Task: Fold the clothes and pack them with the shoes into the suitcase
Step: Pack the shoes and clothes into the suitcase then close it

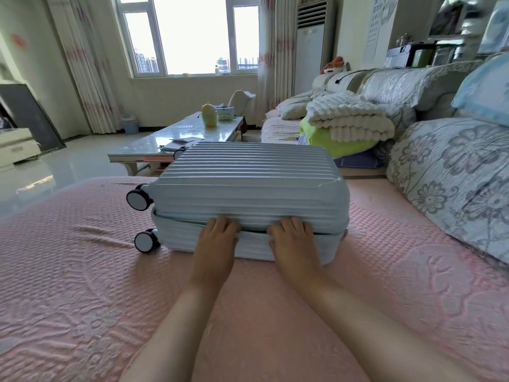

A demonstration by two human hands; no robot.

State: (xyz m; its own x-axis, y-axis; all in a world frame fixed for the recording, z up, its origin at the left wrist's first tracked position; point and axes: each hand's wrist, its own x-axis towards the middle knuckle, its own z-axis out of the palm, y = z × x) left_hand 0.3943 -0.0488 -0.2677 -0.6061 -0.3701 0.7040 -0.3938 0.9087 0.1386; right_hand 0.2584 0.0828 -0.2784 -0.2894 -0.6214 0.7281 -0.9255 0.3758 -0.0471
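Note:
A pale blue ribbed hard-shell suitcase (pixel 248 183) lies flat on the pink quilted cover (pixel 82 285), wheels to the left. Its lid sits slightly raised, with a dark gap along the near seam. My left hand (pixel 217 238) and my right hand (pixel 293 239) are side by side at that near edge, fingers curled into the gap under the lid's rim. A folded cream knit blanket (pixel 349 119) lies on a neon yellow-green garment (pixel 338 144) on the sofa behind the suitcase. The suitcase's inside is hidden, and no shoes are visible.
Floral cushions (pixel 451 183) line the right side. A glossy coffee table (pixel 176 136) with a green cup and papers stands beyond the suitcase. Shiny floor (pixel 55 166) lies to the left, with a small blue bin by the curtain.

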